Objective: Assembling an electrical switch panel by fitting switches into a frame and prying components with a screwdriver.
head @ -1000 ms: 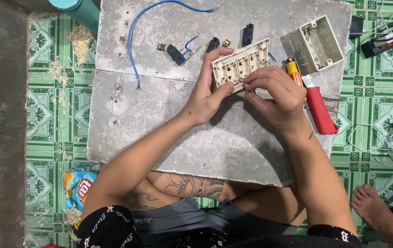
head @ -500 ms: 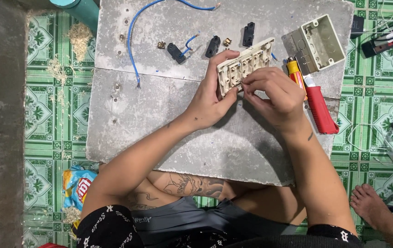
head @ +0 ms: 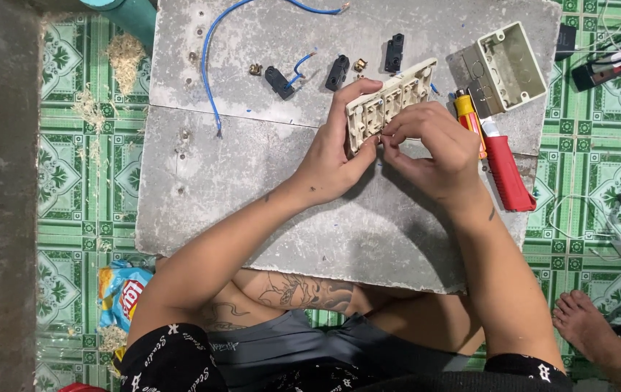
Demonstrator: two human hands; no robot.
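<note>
Just above the frame's centre, over a grey slab (head: 252, 210), the left hand (head: 336, 156) gripped a cream switch plate (head: 390, 101) (back side up) while the right hand (head: 434, 149) pinched its lower edge. A red-handled cutter (head: 506, 173) lay right.

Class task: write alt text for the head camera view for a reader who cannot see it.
Both hands hold a cream switch plate over a grey slab: left hand grips its end, right hand pinches its edge. Nearby lie blue wire and a red-handled tool.
</note>
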